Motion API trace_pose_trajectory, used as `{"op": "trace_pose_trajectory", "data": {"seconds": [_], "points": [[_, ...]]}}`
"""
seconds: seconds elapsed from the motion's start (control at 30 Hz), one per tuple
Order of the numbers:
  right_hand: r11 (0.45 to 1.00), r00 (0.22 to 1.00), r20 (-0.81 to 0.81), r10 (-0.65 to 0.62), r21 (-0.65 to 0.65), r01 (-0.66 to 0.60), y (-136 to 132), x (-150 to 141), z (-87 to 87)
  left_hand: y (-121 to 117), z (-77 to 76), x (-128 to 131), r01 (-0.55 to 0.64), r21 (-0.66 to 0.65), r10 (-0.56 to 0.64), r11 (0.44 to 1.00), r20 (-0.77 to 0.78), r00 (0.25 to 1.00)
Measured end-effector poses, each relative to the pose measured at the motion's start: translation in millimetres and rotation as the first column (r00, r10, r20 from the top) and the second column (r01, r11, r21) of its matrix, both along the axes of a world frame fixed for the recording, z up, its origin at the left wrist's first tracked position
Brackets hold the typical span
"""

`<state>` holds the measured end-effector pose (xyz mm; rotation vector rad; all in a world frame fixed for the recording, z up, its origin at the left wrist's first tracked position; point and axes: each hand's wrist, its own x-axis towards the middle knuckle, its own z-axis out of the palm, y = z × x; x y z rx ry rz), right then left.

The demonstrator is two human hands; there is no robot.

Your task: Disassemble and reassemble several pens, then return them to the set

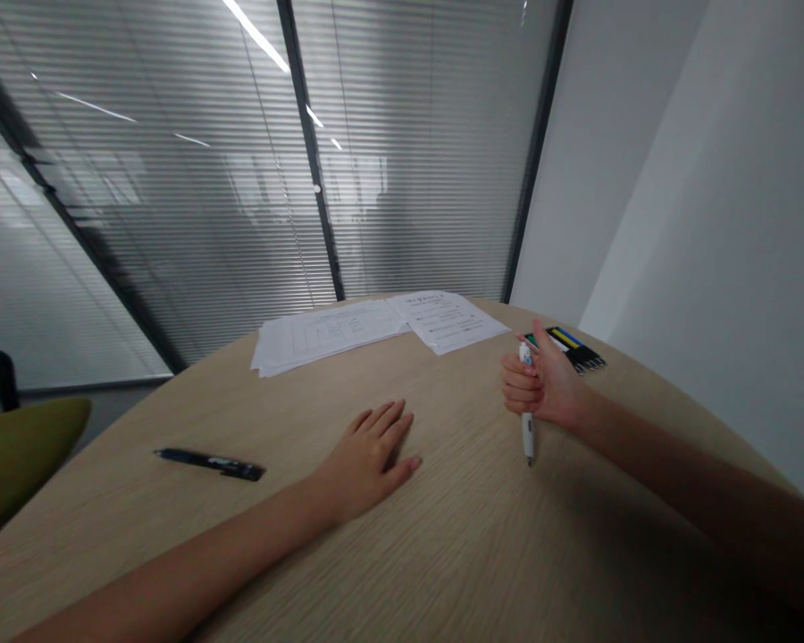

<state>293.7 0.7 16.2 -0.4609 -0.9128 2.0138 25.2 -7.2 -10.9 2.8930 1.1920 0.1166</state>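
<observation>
My left hand [372, 460] lies flat on the wooden table [456, 536], palm down, fingers stretched out and holding nothing. To its left, apart from it, a black pen [209, 463] rests on the tabletop with its tip toward the left. My right hand [542, 379] is closed in a fist around a white pen [528, 436], thumb raised. The pen stands nearly upright with its tip down; whether the tip touches the table I cannot tell. Just behind this hand lies a pack of pens or markers [580, 350] with dark, blue, yellow and green parts, partly hidden by the hand.
Printed white sheets [335, 332] lie at the table's far edge, with another printed sheet [446, 320] overlapping them on the right. A green-yellow chair [27, 446] stands at the left. Glass panels with blinds [408, 179] rise behind the table; a plain wall [730, 223] stands at the right.
</observation>
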Motion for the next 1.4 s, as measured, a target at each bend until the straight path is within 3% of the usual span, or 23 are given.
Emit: {"op": "trace_pose_trajectory", "data": {"seconds": [0.53,0.9,1.1,1.27,1.4], "points": [[0.999,1.0,0.003,0.018,0.037,-0.018,-1,-2,-0.7,0,0.0,0,0.002,-0.002,-0.002,1.0,-0.005,1.0],[0.991,0.985,0.102,-0.137,0.023,0.135,-2,1,7.4,-1,-0.2,0,0.003,-0.006,-0.003,1.0,0.02,1.0],[0.988,0.975,0.155,-0.157,0.039,0.152,3,-1,3.0,0,-0.2,0,0.001,-0.009,-0.001,1.0,0.003,1.0],[0.957,0.928,0.237,-0.288,0.102,0.271,6,1,-3.0,-1,2.2,1,-0.005,-0.016,0.005,1.0,-0.004,1.0],[0.891,0.806,0.387,-0.449,0.266,0.369,9,1,-10.4,-2,2.2,2,-0.006,-0.018,0.006,1.0,0.004,1.0]]}}
